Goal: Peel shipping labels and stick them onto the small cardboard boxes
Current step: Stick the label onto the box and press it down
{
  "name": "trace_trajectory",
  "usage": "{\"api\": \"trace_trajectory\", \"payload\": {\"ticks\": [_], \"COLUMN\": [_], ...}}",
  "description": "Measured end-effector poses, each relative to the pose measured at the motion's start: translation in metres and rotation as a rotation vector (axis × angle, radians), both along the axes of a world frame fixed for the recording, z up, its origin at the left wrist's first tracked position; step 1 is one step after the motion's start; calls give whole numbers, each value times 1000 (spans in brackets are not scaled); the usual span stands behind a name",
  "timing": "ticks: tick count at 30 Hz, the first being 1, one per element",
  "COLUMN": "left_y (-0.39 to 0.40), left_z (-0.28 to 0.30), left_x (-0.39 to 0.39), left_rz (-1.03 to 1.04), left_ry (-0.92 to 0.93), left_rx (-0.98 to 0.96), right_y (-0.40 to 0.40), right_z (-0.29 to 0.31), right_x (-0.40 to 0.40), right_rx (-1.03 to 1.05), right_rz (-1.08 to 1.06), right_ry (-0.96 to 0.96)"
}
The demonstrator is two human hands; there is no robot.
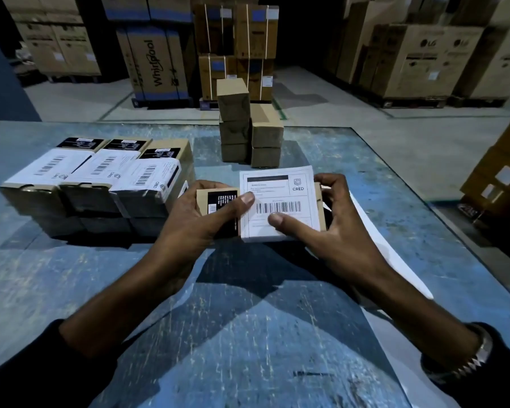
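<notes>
Large appliance cartons (156, 63) stand on the warehouse floor behind your scratched blue counter (248, 334). To your left sits a block of labelled boxes (95, 184); ahead, a stack of plain cardboard boxes (248, 125). Your left hand (200, 219) and right hand (336, 231) grip a small cardboard box (218, 210) at counter centre, thumbs pressing a white CRED shipping label (280, 201) onto its top.

My left hand (200, 214) and right hand (330, 228) held a small brown cardboard box (218, 201) above the scratched blue table (71, 275), both thumbs pressing a white barcode label (280, 201) onto it.
</notes>
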State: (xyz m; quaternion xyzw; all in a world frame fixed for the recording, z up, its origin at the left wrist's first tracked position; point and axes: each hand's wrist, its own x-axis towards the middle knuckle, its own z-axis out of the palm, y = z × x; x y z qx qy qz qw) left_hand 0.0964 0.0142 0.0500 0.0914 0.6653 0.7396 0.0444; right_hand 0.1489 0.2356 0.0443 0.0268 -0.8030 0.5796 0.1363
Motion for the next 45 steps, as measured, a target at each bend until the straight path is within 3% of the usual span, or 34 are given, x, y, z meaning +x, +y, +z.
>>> {"api": "trace_trajectory", "payload": {"ticks": [6, 12, 17, 24, 34, 40, 45], "left_y": [10, 10, 10, -5, 1, -5, -2], "left_z": [-3, -4, -7, -10, -8, -11, -9], "left_x": [7, 10, 10, -8, -3, -8, -2], "left_rz": [44, 113, 116, -30, -48, -56, -31], "left_ry": [70, 167, 251, 265, 497, 458, 533], "left_rx": [-24, -33, -106, -314, -324, -291, -313], "right_y": [0, -6, -10, -8, 0, 0, 1], "right_z": [7, 5, 7, 9, 3, 2, 1], "right_x": [-3, 0, 3, -3, 1, 0, -2], "right_rx": [-75, -164, -202, -92, -68, -118, -97], "right_rz": [-67, 62, 42, -60, 37, 62, 59], "right_ry": [12, -78, -45, 71, 47, 36, 62]}}
